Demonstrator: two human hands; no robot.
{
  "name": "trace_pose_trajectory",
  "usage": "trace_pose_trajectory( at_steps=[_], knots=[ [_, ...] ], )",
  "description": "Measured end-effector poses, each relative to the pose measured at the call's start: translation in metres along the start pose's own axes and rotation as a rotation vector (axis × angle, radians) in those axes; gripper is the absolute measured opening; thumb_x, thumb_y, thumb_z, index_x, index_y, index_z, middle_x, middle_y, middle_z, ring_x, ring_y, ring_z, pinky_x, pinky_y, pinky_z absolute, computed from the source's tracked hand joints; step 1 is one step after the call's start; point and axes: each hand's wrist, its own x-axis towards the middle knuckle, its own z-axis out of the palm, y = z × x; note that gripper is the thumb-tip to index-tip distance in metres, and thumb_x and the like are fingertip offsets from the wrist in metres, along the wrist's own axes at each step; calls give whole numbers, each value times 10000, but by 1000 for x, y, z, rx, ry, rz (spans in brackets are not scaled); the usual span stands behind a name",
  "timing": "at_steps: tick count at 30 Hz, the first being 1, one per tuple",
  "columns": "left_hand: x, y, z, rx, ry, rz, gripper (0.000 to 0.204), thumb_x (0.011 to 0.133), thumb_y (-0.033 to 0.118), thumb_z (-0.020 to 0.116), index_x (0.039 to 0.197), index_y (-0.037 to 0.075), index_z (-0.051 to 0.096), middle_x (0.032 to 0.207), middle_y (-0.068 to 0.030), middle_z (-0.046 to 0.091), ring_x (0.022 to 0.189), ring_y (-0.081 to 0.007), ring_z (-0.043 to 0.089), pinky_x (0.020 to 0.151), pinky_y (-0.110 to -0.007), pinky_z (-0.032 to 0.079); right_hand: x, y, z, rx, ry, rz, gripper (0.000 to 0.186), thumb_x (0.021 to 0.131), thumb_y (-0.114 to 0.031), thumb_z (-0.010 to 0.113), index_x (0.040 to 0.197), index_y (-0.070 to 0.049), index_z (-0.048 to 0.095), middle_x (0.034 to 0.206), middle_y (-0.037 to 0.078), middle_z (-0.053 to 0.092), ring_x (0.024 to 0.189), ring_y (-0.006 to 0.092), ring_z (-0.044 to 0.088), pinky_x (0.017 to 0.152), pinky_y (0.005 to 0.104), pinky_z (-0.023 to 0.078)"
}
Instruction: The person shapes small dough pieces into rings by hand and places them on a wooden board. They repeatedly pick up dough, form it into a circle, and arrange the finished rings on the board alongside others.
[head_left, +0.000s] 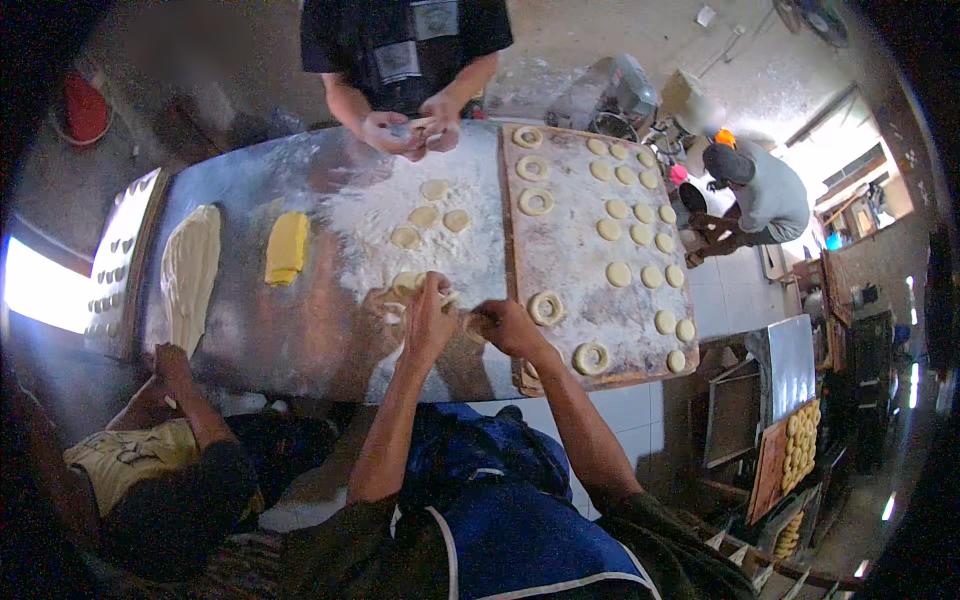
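My left hand (432, 318) is closed in a pinch over the near side of the floured table, with a pale bit of dough (451, 298) at its fingertips. My right hand (507, 328), also closed, is just to its right, by the edge of a wooden board; a tan edge of dough shows at its fingers, partly hidden. Beside my left hand lie flattened dough rounds (405, 283). Several more dough discs (424, 217) rest on the flour farther off.
The wooden board (575, 250) at right holds dough rings (547, 308) and several small discs. At left lie a long dough slab (192, 265) and a yellow block (287, 248). A co-worker's hands (412, 133) handle dough opposite; another person's hand (172, 368) is at lower left.
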Motion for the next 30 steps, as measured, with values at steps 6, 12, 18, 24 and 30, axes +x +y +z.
trace_pose_trajectory(
  at_steps=[6, 12, 18, 24, 30],
  knots=[
    [-32, -17, -26, -23, 106, -123, 298, 821, 121, 665, 1056, 12, 517, 873, -149, 548, 831, -335, 584, 744, -432, 458, 43, 9, 20, -503, -15, 96, 275, 677, -166, 796, 795, 12, 624, 721, 144, 653, 675, 224, 647, 643, 373, 516],
    [-51, 6, 0, -617, -139, -430, 329, 886, 264, 677, 1092, 10, 650, 1017, -79, 658, 913, -187, 617, 819, -323, 491, 1, -15, -2, 433, 105, 264, 335, 687, -40, 776, 910, -26, 527, 761, 92, 625, 706, 156, 604, 616, 306, 494],
    [-46, 29, 12, -928, -197, -482, 197, 913, 148, 640, 1036, -5, 632, 901, -62, 647, 798, -124, 608, 711, -287, 512, -17, -35, -7, 422, 252, 241, 581, 707, 28, 737, 1178, -51, 406, 856, 77, 609, 777, 157, 604, 682, 305, 506],
    [-41, 52, 17, -1545, -306, -587, 384, 923, 62, 590, 1276, 41, 442, 982, -79, 640, 799, -115, 611, 709, -265, 516, -38, -25, -36, 786, 51, 214, 411, 850, -150, 606, 1204, -34, 435, 862, 43, 582, 774, 167, 602, 688, 302, 507],
    [-41, 77, 41, -1096, -327, -135, 408, 774, 26, 540, 1164, 67, 426, 952, -35, 566, 860, -140, 597, 779, -276, 500, -41, 5, -53, -8, 221, 231, 330, 972, -300, 422, 1039, -46, 622, 840, 71, 650, 700, 235, 609, 660, 385, 512]
  ],
)
